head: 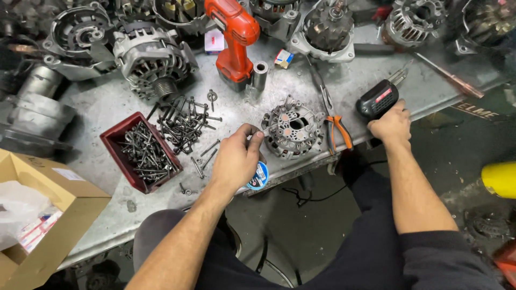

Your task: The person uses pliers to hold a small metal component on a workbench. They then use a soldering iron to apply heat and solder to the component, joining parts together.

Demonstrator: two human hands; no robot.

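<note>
My left hand (236, 156) rests near the bench's front edge, pinching a thin solder wire toward a round alternator rectifier plate (293, 131). A small blue solder spool (259, 176) sits under that hand. My right hand (392, 126) grips the black handle of a soldering gun (379, 98), whose metal tip points up and right, away from the plate. Orange-handled pliers (336, 126) lie between the plate and the right hand.
A red bin (141, 152) of long bolts and loose bolts (185, 121) lie left of my hand. An orange cordless drill (235, 40) and several alternators (153, 59) crowd the back of the metal bench (107, 102). A cardboard box (48, 215) stands at left.
</note>
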